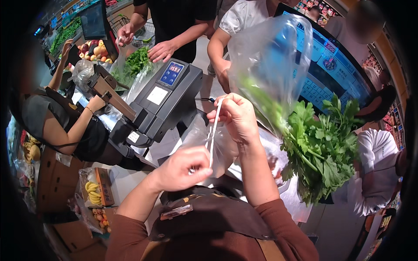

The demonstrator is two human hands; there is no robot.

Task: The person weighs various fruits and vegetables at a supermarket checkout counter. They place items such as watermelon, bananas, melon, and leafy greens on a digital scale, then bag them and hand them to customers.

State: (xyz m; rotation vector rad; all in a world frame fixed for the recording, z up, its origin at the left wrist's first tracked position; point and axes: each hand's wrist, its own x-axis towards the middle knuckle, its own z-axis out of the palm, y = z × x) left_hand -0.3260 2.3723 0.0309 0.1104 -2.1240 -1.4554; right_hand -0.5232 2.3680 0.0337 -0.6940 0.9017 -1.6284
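My left hand (184,168) and my right hand (234,114) are in front of my chest, pinching a thin white strip (214,130) stretched between them. It looks like the twisted top of a clear plastic bag (225,148), which hangs behind and below my fingers; its contents cannot be made out. Right of my right hand stands leafy celery (321,146), its stalks inside another clear plastic bag (264,58) and its leaves outside. A black machine with a lit number display (174,69) is ahead to the left.
A large touch screen (326,62) stands at the upper right. Across the counter, a person's hands (161,50) touch bagged leafy greens (137,62). Another person's arm (217,55) is near the screen. At left, a person in dark clothing (62,120) stands by a tape sealer-like device (112,94). Boxed bananas (93,192) lie lower left.
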